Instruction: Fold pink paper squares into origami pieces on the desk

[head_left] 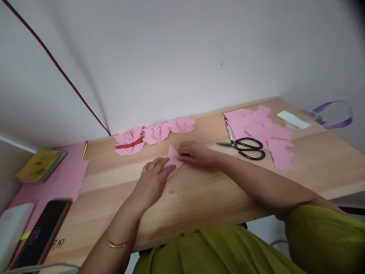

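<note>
A small piece of folded pink paper (173, 159) lies on the wooden table in front of me, one pointed corner facing the wall. My left hand (154, 177) holds its left side down, thumb and fingers on the paper. At the paper's right edge, my right hand (194, 153) has its fingers closed in a pinch; the fingertips partly cover that edge. Beyond the hands, several folded pink paper shapes with cut edges (156, 133) stand in a row along the wall, a red strip (129, 144) among the leftmost ones.
Black-handled scissors (249, 148) and a pen (229, 130) lie right of my hands, beside pink paper scraps (281, 152) and a white strip (293, 120). On the left are large pink sheets (75, 171), a yellow packet (41, 166) and a phone-like dark object (42, 232).
</note>
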`<state>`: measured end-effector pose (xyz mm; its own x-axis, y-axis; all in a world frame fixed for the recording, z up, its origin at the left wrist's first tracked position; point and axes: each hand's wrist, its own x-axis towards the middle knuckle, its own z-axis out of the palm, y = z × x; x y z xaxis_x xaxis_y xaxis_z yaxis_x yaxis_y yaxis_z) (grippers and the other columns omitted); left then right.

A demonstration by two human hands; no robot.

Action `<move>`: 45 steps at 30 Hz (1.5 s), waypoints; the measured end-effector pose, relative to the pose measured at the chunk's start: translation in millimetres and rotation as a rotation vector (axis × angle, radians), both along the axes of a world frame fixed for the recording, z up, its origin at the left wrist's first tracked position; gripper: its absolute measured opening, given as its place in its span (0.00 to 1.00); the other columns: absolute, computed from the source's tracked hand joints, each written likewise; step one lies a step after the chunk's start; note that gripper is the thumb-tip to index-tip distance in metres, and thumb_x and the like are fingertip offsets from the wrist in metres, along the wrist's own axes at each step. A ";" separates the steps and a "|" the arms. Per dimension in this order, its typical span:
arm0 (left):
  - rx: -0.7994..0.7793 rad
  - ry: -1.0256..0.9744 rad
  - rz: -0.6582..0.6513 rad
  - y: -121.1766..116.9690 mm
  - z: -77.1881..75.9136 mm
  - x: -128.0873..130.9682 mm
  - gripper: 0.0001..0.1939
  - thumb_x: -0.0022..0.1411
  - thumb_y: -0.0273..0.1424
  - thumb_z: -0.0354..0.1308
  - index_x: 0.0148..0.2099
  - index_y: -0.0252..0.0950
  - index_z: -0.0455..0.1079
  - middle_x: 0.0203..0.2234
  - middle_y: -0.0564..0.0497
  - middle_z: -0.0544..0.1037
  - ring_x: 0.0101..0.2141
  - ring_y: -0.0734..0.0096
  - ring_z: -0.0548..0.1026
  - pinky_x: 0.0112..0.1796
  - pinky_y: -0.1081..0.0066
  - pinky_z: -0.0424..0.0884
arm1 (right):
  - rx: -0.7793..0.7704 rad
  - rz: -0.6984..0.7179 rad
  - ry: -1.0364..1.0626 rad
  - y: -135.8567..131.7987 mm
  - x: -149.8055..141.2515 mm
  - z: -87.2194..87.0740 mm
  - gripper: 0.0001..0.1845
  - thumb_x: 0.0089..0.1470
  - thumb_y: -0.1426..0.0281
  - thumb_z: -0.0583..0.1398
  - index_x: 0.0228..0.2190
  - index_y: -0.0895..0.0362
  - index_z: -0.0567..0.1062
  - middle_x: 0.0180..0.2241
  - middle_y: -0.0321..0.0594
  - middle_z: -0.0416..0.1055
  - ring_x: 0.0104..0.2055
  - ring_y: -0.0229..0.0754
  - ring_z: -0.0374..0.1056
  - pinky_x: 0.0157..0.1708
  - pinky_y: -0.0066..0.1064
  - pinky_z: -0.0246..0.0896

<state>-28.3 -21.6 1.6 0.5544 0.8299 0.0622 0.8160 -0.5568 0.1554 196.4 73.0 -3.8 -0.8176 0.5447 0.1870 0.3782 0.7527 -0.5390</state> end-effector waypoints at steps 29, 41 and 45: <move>-0.010 -0.017 -0.003 0.8 -3.8 -2.2 0.21 0.63 0.26 0.46 0.57 0.39 0.64 0.57 0.44 0.66 0.58 0.57 0.59 0.53 0.53 0.60 | -0.028 0.175 -0.055 8.0 12.6 2.8 0.08 0.54 0.70 0.56 0.25 0.59 0.70 0.36 0.43 0.66 0.38 0.40 0.62 0.39 0.33 0.57; -0.002 -0.010 -0.005 0.3 -3.2 -1.5 0.21 0.63 0.26 0.48 0.57 0.43 0.65 0.57 0.46 0.66 0.58 0.55 0.59 0.52 0.52 0.60 | 0.041 0.103 -0.116 1.7 6.4 3.1 0.08 0.52 0.71 0.55 0.23 0.59 0.68 0.33 0.43 0.66 0.37 0.41 0.61 0.39 0.34 0.55; -0.007 0.012 -0.003 0.1 -3.6 -1.5 0.22 0.62 0.26 0.48 0.58 0.42 0.64 0.58 0.46 0.65 0.58 0.54 0.58 0.53 0.52 0.60 | 0.021 0.081 -0.113 0.4 5.1 3.8 0.06 0.48 0.73 0.57 0.21 0.59 0.67 0.33 0.42 0.67 0.36 0.41 0.61 0.38 0.33 0.54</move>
<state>-29.8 -21.4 -2.0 0.5573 0.8288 0.0503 0.8163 -0.5580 0.1495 201.5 73.4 -0.1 -0.8751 0.4733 0.1015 0.3736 0.7937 -0.4800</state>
